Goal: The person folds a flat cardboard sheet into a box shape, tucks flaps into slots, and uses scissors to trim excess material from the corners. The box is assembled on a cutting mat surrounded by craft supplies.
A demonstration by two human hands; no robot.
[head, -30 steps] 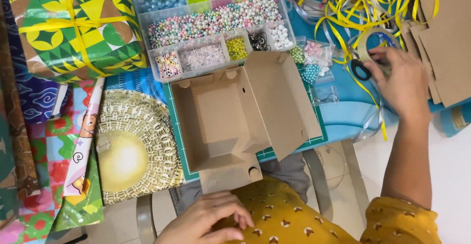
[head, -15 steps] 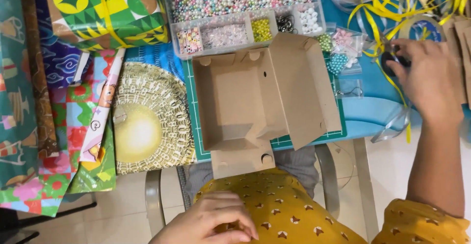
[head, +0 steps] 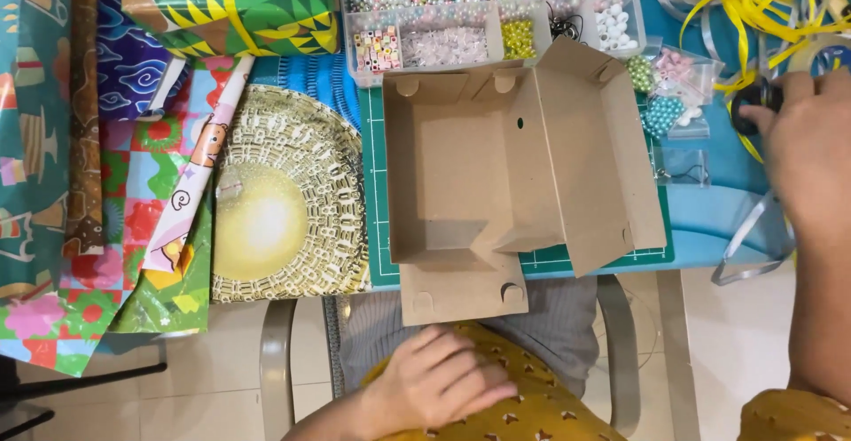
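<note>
We log the desk (head: 709,241) first: its blue top fills the upper part of the head view, with its near edge running across the middle. Wrapping paper sheets (head: 53,184) in teal, red and green cover the left end and hang over the near edge. A gold round-patterned sheet (head: 284,202) lies just right of them, touching the green cutting mat (head: 377,184).

The open cardboard box (head: 496,175) sits on that mat at the middle of the near edge, empty, lid flap folded out to the right, front tab overhanging the edge. A wrapped gift box (head: 230,2) in green and yellow sits at the far left. A clear bead organiser (head: 487,7) lies along the far edge, touching the cardboard box's back wall. Yellow ribbon (head: 762,2) is tangled at the far right corner.

Our right hand (head: 807,153) lies at the right end of the desk, fingers (head: 767,117) curled onto a small black object (head: 753,95); we cannot tell whether they grip it or only rest on it. Small bead bags (head: 665,95) lie between this hand and the box.

Our left hand (head: 439,379) is off the desk, below the near edge, flat on the yellow patterned garment (head: 532,414) over the lap, fingers loosely extended and holding nothing.
</note>
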